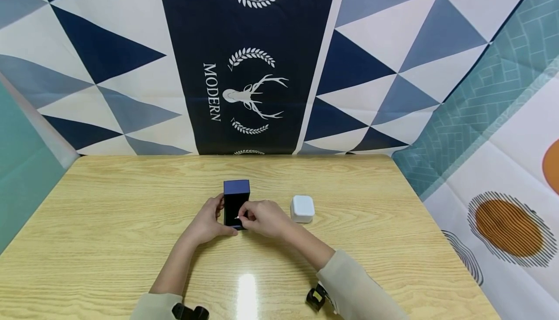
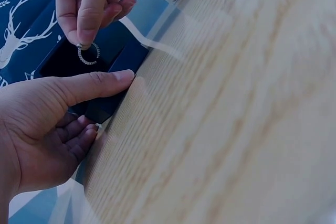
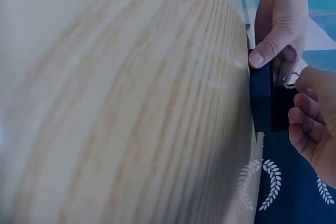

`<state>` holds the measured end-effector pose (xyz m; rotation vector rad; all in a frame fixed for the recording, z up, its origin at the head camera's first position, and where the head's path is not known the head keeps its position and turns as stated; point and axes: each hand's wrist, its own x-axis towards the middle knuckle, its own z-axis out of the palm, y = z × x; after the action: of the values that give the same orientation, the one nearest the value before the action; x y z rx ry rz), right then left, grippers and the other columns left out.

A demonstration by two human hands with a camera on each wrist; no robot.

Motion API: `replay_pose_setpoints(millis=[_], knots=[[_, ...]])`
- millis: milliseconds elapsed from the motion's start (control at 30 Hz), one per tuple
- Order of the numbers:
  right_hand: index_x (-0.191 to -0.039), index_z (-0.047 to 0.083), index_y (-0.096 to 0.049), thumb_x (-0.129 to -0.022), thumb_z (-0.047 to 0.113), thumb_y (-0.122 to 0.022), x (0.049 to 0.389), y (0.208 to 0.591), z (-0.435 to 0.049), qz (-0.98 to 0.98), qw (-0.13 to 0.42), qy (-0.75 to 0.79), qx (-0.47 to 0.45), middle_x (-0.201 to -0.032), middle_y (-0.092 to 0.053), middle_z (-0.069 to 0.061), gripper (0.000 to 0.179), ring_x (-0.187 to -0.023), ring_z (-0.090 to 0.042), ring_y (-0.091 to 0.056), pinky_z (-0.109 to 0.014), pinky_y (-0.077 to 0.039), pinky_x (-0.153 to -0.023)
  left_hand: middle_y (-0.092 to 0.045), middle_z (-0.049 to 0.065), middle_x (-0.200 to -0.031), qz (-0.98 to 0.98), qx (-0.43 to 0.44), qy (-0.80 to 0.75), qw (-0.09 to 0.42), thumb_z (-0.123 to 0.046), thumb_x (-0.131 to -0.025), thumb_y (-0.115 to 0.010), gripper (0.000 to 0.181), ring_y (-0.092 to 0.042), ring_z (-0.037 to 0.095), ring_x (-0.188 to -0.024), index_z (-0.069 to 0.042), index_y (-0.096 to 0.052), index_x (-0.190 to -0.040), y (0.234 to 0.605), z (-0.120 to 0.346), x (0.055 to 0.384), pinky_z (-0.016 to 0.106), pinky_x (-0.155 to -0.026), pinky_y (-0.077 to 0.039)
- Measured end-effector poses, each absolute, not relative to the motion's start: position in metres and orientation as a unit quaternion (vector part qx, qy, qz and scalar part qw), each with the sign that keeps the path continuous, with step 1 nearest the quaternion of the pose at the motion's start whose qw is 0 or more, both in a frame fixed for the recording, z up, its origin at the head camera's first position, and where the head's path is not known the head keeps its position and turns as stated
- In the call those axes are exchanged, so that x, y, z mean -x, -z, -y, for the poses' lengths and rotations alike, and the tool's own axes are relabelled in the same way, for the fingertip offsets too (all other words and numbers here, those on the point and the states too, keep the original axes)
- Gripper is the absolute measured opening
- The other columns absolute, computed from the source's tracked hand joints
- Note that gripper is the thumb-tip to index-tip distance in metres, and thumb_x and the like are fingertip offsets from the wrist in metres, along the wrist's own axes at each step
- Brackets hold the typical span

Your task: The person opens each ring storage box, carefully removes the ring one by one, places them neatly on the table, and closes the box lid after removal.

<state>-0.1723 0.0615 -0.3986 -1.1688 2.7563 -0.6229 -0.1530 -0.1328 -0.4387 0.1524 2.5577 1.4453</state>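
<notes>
A dark blue open ring box (image 1: 236, 187) rests on the wooden table. My left hand (image 1: 208, 222) holds it from the left, the thumb along its front edge and the other fingers behind its side. Above the black interior, my right hand (image 1: 266, 219) pinches a ring between thumb and fingertip. In the left wrist view the ring (image 2: 88, 63) is a thin silvery band set with small stones, hanging upright from the fingertips. The right wrist view shows the same ring (image 3: 285, 82) over the box, with the remaining right fingers loosely curled beside it.
To the right of the hands stands a small white rounded cube (image 1: 302, 208). The wooden table (image 1: 113, 203) ends at a patterned cloth (image 1: 249, 116) hanging behind it. Black wrist cameras sit on both wrists, near the beige sleeves.
</notes>
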Motion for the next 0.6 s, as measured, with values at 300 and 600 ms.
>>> replay_pose_setpoints(millis=[300,600], knots=[[-0.095,0.014,-0.065,-0.090,0.019,-0.059,0.1663,0.3935,-0.0604,-0.896,0.053,0.203,0.393,-0.062,-0.055,0.009,0.009,-0.050,0.003,-0.039,-0.012,-0.035,-0.050,-0.041,0.020,-0.135,-0.871,-0.047,-0.479,0.103,-0.020,-0.066,-0.085,0.107,-0.043,0.036,-0.123,0.004,-0.020,-0.147,0.4372,0.1325,0.1514,0.048,-0.100,-0.041],[-0.094,0.014,-0.065,-0.090,0.020,-0.059,0.1637,0.3906,-0.0601,-0.893,0.049,0.205,0.398,-0.062,-0.054,0.009,0.009,-0.051,0.003,-0.039,-0.012,-0.035,-0.051,-0.040,0.021,-0.136,-0.869,-0.050,-0.482,0.103,-0.019,-0.065,-0.085,0.107,-0.041,0.037,-0.125,0.005,-0.020,-0.146,0.4364,0.1328,0.1516,0.048,-0.101,-0.040]])
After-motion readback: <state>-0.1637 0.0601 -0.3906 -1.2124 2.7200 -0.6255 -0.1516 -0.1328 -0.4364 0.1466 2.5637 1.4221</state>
